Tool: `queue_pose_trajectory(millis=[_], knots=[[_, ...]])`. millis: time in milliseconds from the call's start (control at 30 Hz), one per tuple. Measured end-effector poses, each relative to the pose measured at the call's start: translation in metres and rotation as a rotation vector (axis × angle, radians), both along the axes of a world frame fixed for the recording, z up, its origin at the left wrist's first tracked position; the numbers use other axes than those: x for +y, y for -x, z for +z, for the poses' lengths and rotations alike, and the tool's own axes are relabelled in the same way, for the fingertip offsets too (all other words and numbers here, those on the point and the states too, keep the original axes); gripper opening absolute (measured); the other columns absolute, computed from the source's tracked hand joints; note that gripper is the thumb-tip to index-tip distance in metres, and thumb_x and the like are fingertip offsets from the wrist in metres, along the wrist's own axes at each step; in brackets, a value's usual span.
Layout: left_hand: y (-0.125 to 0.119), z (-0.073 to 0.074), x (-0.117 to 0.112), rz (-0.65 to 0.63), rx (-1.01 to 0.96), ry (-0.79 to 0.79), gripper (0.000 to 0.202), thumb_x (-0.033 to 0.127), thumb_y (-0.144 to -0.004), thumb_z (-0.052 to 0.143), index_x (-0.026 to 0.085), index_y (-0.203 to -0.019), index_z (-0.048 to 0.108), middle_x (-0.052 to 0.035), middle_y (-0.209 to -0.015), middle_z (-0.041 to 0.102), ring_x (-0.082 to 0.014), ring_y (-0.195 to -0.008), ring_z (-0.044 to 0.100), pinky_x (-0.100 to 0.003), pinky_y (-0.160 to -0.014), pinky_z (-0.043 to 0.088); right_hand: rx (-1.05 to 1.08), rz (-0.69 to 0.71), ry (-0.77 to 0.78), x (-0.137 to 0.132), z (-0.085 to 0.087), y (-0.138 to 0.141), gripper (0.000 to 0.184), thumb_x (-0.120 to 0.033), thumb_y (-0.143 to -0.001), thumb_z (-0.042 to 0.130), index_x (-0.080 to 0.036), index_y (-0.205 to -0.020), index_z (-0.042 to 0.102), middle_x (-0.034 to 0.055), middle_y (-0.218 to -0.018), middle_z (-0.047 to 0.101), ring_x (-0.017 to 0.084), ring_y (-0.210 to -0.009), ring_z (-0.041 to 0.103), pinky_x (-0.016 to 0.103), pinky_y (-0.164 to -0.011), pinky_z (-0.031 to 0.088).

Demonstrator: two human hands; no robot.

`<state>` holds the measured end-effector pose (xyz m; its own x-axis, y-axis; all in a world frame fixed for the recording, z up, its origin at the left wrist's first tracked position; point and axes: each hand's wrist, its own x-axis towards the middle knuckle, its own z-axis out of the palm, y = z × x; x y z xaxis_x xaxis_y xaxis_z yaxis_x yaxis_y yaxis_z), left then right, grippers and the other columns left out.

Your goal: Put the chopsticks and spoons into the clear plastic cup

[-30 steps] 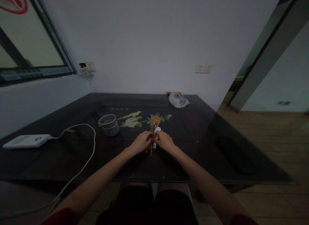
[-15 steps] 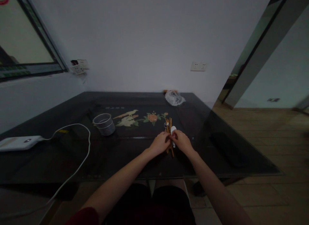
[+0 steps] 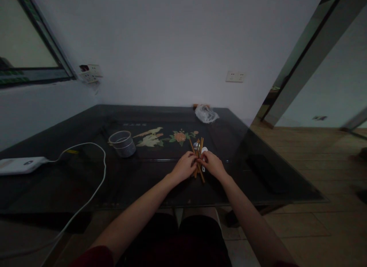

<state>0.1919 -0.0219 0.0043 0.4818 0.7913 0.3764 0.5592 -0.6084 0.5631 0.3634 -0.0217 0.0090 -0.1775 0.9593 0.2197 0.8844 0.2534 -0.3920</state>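
Note:
Several wooden chopsticks (image 3: 203, 177) lie in a loose bundle near the front of the dark table, some crossing at a slant. My left hand (image 3: 184, 167) closes on them from the left with its fingers bent. From the other side my right hand (image 3: 212, 164) has its fingertips pinched on the same bundle, meeting the left hand's fingers. A metal spoon (image 3: 196, 145) shows its bowl among the upper chopstick ends. Partly behind my right fingers lies a white spoon (image 3: 204, 149). The fingertips' exact grip is hard to make out in the dim light.
A clear round container (image 3: 122, 144) stands on the table (image 3: 160, 183) to the left. Farther left lies a white device (image 3: 23, 165) with a white cable (image 3: 103, 163). A crumpled plastic bag (image 3: 205, 114) rests near the wall, and a dark flat object (image 3: 266, 173) lies right.
One chopstick's upper end now slants out to the left, and the bundle is more spread. Both hands have shifted slightly left in view and stay at the bundle. The camera view has shifted a little.

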Motion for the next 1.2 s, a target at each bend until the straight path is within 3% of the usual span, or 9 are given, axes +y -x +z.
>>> queue_pose_trajectory(millis=[500,733,1200], knots=[[-0.001,0.000,-0.002,0.025,0.042,-0.039,0.023,0.014,-0.081,0.049,0.016,-0.101,0.061,-0.0087,-0.109,0.055,-0.0206,-0.104,0.052,-0.036,-0.096,0.043,0.111,0.082,-0.016,0.009,-0.006,-0.007,0.012,-0.030,-0.082,0.059,-0.019,-0.079,0.059,0.0004,-0.075,0.053,0.012,-0.067,0.049,0.022,-0.060,0.031],[0.000,0.003,-0.003,0.068,0.074,-0.006,0.024,0.016,-0.083,0.047,0.017,-0.102,0.061,-0.0066,-0.100,0.057,-0.0186,-0.095,0.056,-0.033,-0.089,0.046,0.150,0.070,-0.009,0.007,-0.003,-0.008,0.006,-0.024,-0.078,0.062,-0.019,-0.079,0.060,-0.0012,-0.072,0.051,0.012,-0.065,0.048,0.022,-0.061,0.033],[-0.001,0.004,-0.006,-0.004,0.084,-0.046,0.023,0.017,-0.084,0.047,0.018,-0.103,0.060,-0.0064,-0.100,0.057,-0.0189,-0.096,0.055,-0.033,-0.088,0.045,0.184,0.070,-0.027,0.010,-0.006,-0.012,0.007,-0.025,-0.078,0.062,-0.018,-0.079,0.061,0.0005,-0.073,0.054,0.013,-0.067,0.050,0.023,-0.062,0.036]])
